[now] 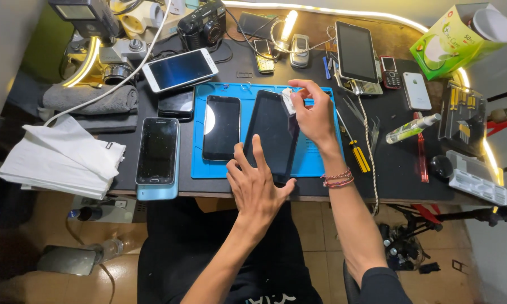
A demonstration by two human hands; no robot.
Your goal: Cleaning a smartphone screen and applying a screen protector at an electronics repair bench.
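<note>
The left hand [257, 183] spreads open fingers on the near end of the dark tablet [273, 135] (long axis running away from them), while the right hand [315, 115] pinches a white wipe [288, 101] at its far corner.

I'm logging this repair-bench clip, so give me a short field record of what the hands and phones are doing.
left hand: fingers spread, steadying the black phone at its lower end
right hand: pinching a small white wipe at the phone's top edge
surface: blue mat on dark desk
beside it: second black phone on the mat
off mat, left: phone with blue case
</note>
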